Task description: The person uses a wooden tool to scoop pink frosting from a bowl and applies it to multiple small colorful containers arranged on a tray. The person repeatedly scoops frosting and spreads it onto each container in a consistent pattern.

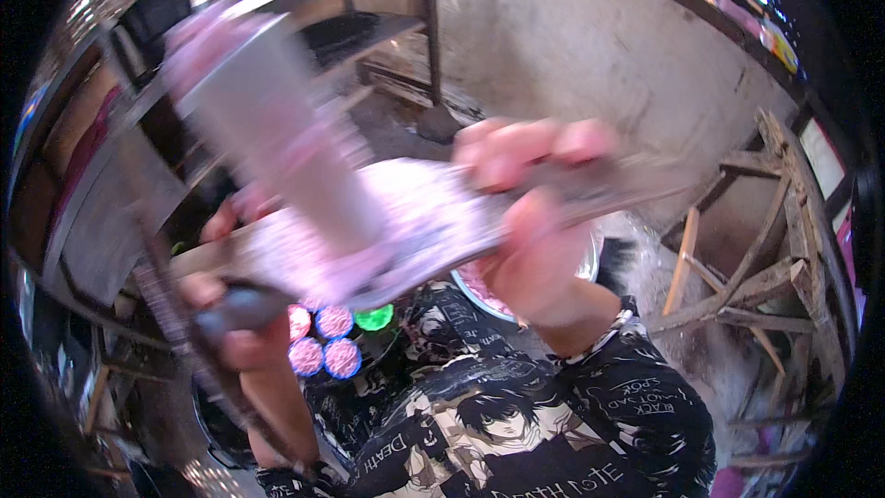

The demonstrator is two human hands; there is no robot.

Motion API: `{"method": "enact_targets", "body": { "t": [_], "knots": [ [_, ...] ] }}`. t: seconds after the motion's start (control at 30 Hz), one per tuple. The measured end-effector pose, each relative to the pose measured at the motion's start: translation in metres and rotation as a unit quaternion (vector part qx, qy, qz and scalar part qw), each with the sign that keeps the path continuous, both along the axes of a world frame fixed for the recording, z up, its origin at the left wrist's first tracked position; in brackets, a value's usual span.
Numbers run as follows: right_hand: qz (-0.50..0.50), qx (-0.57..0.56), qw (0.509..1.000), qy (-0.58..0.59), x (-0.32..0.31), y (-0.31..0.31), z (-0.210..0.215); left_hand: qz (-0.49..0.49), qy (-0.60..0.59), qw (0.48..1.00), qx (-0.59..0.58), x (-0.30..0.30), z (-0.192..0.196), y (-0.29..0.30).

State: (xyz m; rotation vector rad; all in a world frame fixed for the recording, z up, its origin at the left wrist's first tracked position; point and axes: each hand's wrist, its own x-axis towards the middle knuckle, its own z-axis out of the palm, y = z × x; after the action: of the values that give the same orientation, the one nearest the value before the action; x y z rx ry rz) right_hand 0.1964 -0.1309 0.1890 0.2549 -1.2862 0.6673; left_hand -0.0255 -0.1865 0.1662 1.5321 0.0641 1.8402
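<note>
A rough, pale plastered wall [590, 46] fills the far side of the room, stained and curved by the lens. To the right leans a stack of raw timber [765, 249], crossed grey-brown battens with splintered edges. On the left stands a dark metal shelf frame [101, 184], its boards dull and worn, and the floor [396, 124] beyond it is dusty grey concrete.

Up close, a long flat blade [277, 143], pale and metallic with a pinkish smear over it, rises at a tilt toward the upper left; it is badly blurred, so its edge cannot be made out. Across it lies a flat slab [433, 217], speckled pink and white, roughly rectangular, held level in front of the chest. Below the slab a round metal bowl [502, 300] shows part of its rim, with pink matter inside. Just left of it glow four small round lights [327, 337], three pink-violet and one green.

The right hand [530, 221] is closed around the right end of the slab, fingers curled over the top and thumb beneath. The left hand [235, 323] is wrapped tight on a dark handle [241, 306] at the blade's lower end, its grip fully closed. Both sleeves [636, 397] are black cloth with white print.
</note>
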Motion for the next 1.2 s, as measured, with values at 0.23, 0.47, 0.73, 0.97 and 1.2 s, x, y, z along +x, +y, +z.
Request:
{"method": "enact_targets", "body": {
  "t": [0.23, 0.47, 0.73, 0.97, 1.2],
  "knots": [
    [-0.277, -0.465, 0.582, -0.607, 0.088, 0.057, -0.234, 0.027, -0.111, 0.989, -0.093, -0.053, -0.006, -0.024],
    [-0.161, -0.453, 0.283, -0.830, 0.149, 0.051, -0.386, 0.081, -0.113, 0.982, -0.130, -0.096, -0.008, -0.037],
    [-0.186, -0.613, 0.335, -0.691, 0.183, 0.069, -0.409, 0.525, -0.161, 0.826, -0.125, -0.105, -0.015, -0.058],
    [-0.160, -0.628, 0.323, -0.690, 0.145, 0.085, -0.481, 0.716, 0.101, 0.687, -0.079, -0.150, -0.030, -0.073],
    [-0.224, -0.655, 0.393, -0.605, 0.107, 0.091, -0.508, 0.493, -0.117, 0.852, -0.132, -0.140, -0.021, -0.077]
  ]
}}
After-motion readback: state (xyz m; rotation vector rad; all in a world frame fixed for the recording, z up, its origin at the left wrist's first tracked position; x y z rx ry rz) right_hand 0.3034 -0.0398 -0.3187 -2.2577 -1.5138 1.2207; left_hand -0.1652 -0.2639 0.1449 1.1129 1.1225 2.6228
